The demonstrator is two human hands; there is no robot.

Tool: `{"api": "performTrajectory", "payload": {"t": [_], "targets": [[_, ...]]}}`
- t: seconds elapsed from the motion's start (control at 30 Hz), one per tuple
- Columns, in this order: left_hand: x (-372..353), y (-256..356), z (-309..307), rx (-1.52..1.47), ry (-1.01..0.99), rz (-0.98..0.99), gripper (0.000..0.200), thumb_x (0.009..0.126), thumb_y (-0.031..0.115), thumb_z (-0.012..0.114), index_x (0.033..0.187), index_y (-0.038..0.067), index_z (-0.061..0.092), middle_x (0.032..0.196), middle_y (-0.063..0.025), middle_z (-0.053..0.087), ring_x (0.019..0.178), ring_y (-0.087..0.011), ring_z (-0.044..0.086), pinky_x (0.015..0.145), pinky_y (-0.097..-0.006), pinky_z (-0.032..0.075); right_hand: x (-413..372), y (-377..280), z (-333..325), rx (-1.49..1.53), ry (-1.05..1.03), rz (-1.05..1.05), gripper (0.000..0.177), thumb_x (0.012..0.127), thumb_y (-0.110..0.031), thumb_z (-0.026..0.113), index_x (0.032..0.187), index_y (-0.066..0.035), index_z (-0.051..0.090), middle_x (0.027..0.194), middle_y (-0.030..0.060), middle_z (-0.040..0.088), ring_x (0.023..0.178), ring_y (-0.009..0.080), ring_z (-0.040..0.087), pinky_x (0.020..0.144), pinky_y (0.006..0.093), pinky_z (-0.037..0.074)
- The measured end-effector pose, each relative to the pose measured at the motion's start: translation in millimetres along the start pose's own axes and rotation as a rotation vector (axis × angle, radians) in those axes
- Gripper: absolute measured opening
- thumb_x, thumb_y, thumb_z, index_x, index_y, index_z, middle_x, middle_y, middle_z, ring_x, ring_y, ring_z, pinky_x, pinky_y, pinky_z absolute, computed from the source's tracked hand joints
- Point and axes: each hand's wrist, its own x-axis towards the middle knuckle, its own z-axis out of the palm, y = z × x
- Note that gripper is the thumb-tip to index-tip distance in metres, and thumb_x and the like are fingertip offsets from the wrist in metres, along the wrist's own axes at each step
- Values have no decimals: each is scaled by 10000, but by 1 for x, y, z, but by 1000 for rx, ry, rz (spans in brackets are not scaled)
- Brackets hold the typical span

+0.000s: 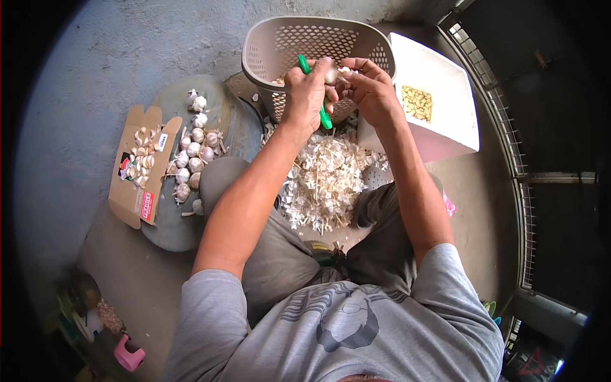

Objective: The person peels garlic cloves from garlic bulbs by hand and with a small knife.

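Observation:
My left hand (307,95) is closed around a slim green tool (326,119), whose two ends stick out above and below the fingers; its kind is hidden. A pale, blurred garlic clove (330,74) shows at that hand's fingertips. Close beside it, my right hand (377,92) pinches a small whitish piece of garlic (344,71). Both hands are over the front rim of a perforated grey-brown basket (254,70). Below them, a big heap of garlic skins (324,181) lies between my legs.
Whole garlic bulbs (193,149) stand on a round grey surface (168,235) at left, beside opened cardboard (124,200) bearing loose cloves (145,162). At right, a white foam box (449,95) contains peeled cloves (417,104). A pink object (129,353) lies lower left.

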Motion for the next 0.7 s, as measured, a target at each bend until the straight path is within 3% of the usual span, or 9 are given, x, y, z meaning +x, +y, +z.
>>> {"api": "performTrajectory", "payload": {"t": [0.1,0.27,0.4,0.5,0.6,0.7], "targets": [[2,13,-10,10,-14,19,269,960,264,715,965,22,598,770,-110,649,485,-123,610,337,-242,443,6,8,6,162,-93,-11,220,953,-50,687,1131,17,577,959,132,692,861,238,708,748,363,571],[0,13,-12,-17,-14,10,276,949,269,727,950,28,594,756,-106,651,485,-119,610,340,-235,440,-7,4,15,-217,-166,27,181,954,-86,719,1064,-16,593,918,77,681,764,154,687,638,269,542],[0,19,-10,-36,15,24,283,949,273,722,928,24,588,746,-114,653,475,-123,609,333,-238,431,-10,-9,5,-198,-207,164,156,946,-74,724,1055,-23,626,844,29,661,633,92,636,489,221,476],[0,23,-7,-52,51,30,283,961,258,701,897,14,572,738,-121,643,447,-133,597,318,-250,410,-17,-19,16,-129,-141,148,162,922,-33,724,1059,-28,638,830,15,659,615,88,632,492,220,486],[1,24,-7,-73,70,23,285,953,263,710,919,19,567,740,-125,644,448,-138,601,319,-253,413,-15,-13,5,-456,-380,202,244,902,-2,701,1142,-6,659,791,32,673,571,107,640,452,224,463],[5,26,-9,-80,84,30,282,952,264,710,955,21,567,741,-129,645,453,-141,605,322,-252,415,-20,-27,13,-737,-702,445,292,891,21,678,1181,-4,678,804,37,701,575,102,647,453,232,479]]}}
